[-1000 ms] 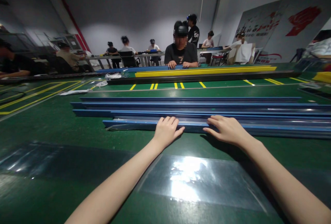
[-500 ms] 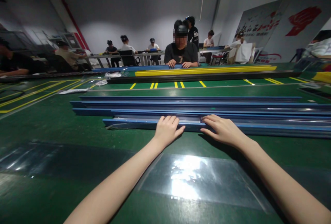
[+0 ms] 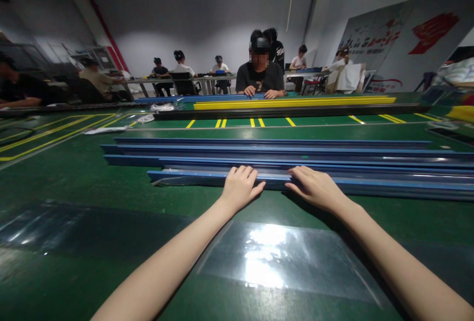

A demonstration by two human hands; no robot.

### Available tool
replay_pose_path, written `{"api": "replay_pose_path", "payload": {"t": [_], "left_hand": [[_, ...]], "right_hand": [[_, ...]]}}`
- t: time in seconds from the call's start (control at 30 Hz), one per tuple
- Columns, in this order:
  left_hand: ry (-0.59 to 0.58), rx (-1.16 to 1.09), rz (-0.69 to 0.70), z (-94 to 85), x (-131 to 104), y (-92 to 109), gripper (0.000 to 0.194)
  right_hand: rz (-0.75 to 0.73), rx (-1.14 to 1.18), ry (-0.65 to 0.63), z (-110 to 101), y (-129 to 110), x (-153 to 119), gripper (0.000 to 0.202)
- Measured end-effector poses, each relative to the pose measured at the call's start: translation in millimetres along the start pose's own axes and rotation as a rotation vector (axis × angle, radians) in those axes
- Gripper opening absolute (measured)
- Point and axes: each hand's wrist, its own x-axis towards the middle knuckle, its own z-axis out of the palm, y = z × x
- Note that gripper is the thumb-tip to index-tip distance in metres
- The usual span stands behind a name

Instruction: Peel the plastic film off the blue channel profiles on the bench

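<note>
My left hand rests over the nearest blue channel strip, its fingers curled over the front wall and its thumb along the outer side. To its right, my right hand lies on the same strip in a similar way, fingertips inside the channel. A gap separates the two hands. Thin clear film shows along the strip's left part. Directly behind it, more long blue strips lie parallel, running off to the right.
A clear plastic sheet lies on the green table between my forearms. Farther back are a black strip, a yellow strip and crumpled film. A person sits opposite, hands on another blue strip.
My right wrist and forearm have shifted slightly left and down. The left hand looks almost unchanged. Across the table, the person's hands have moved slightly.
</note>
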Motion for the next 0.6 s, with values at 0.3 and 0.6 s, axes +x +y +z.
{"api": "replay_pose_path", "payload": {"t": [0.3, 0.6], "left_hand": [[0.015, -0.012, 0.047, -2.7, 0.3, -0.9, 0.027], [0.024, -0.063, 0.075, -3.3, -0.6, -1.2, 0.024]], "right_hand": [[-0.023, -0.065, 0.133, 0.0, -12.0, 5.4, 0.022], [0.059, -0.093, -0.041, -13.4, -15.1, 8.9, 0.020]]}}
